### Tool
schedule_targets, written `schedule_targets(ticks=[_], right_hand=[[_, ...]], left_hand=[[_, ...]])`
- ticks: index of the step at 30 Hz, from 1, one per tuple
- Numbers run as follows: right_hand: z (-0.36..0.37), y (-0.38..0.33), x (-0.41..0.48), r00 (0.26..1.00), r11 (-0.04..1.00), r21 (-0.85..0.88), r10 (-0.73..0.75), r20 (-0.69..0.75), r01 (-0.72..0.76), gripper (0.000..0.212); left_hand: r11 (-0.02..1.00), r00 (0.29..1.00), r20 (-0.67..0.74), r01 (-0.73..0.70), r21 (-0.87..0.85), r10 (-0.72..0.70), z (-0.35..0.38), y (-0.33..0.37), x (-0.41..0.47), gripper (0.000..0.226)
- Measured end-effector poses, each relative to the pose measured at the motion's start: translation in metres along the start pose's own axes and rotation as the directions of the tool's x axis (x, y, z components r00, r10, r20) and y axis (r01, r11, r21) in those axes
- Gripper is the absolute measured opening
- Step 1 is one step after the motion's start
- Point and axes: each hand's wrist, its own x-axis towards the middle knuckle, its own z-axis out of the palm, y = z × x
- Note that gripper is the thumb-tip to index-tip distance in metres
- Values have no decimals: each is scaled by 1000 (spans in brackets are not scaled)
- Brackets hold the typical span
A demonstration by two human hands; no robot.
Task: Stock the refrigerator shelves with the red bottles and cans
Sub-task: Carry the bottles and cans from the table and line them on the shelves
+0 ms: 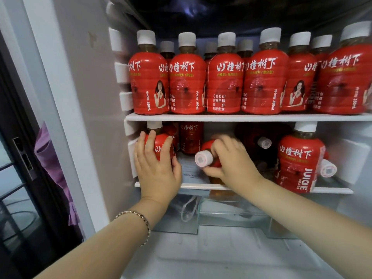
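Both my hands reach into the fridge's lower shelf (332,190). My left hand (156,167) grips an upright red bottle (160,146) with a white cap at the shelf's left end. My right hand (229,160) holds a second red bottle (205,156) that lies tilted, its white cap pointing towards me. A red can (191,139) stands behind them. An upright bottle (300,158) stands at the right, and two more lie on their sides beside it (263,142) (328,169). The upper shelf (241,117) carries several upright red bottles in two rows.
The fridge's left inner wall (88,101) has white shelf ribs. Below the lower shelf sits a clear drawer (231,216), then the white fridge floor (221,254). A dark door frame and purple cloth (52,158) lie at the left.
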Motion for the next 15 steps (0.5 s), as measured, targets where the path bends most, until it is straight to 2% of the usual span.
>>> schedule_targets(ticks=[2,3,4,6,9,11,15], right_hand=[[-10,-10,3,964,930,317,234,-127,-184,41],[-13,-10,6,917,854,434,376,-133,-287,39],[-14,-8,9,878,808,478,457,-139,-345,45],[-12,-4,13,866,779,511,485,-123,-363,50],[-9,-2,15,862,757,534,497,-98,-376,28],[-8,2,19,849,726,551,526,-58,-412,24],[-9,14,43,747,522,615,641,175,-592,25]], left_hand=[[1000,1000,0,-4,-3,4,1,1,1,49],[1000,1000,1,-3,-6,3,1,1,0,48],[1000,1000,2,1,-7,-1,1,1,0,48],[1000,1000,1,7,-11,-7,0,2,0,49],[1000,1000,-4,6,-14,-6,-1,2,0,50],[1000,1000,-2,3,-17,-3,-1,2,0,50],[1000,1000,3,10,-16,-10,1,4,1,50]])
